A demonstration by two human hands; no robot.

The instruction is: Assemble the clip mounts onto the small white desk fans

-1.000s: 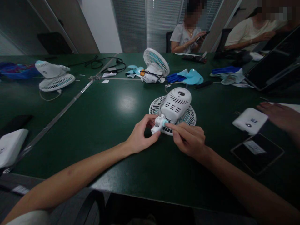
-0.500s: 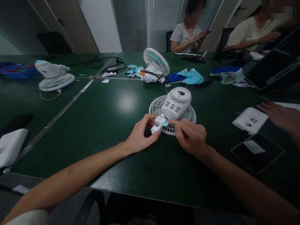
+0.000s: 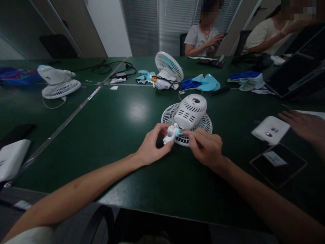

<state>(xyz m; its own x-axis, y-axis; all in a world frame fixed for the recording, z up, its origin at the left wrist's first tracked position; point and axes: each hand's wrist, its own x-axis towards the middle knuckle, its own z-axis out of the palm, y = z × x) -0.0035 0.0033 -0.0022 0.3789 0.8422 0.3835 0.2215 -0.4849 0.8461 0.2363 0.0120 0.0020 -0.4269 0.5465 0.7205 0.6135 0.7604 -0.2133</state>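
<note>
A white fan lies grille-down on the table, its slotted motor housing (image 3: 190, 110) uppermost and its round grille (image 3: 167, 113) beneath. At its near end is a white clamp-like bracket (image 3: 168, 138) with a light blue knob (image 3: 178, 132). My left hand (image 3: 154, 145) grips this bracket, thumb in front and fingers behind. From the other side, my right hand (image 3: 207, 145) has its index fingertip at the knob, with the thumb bent below and the other fingers curled. Part of the bracket is hidden by my left fingers.
Behind stand another white fan (image 3: 166, 73) and light blue blades (image 3: 208, 83). A further fan (image 3: 61, 88) lies left. To the right are a white box-like device (image 3: 270, 129), a dark flat pad (image 3: 279, 169) and another person's hand (image 3: 302, 127). Two people sit across the green table (image 3: 114, 125).
The light blue knob shows a slightly different angle under my right index finger. Both hands stay almost in place, and the fan has not moved.
</note>
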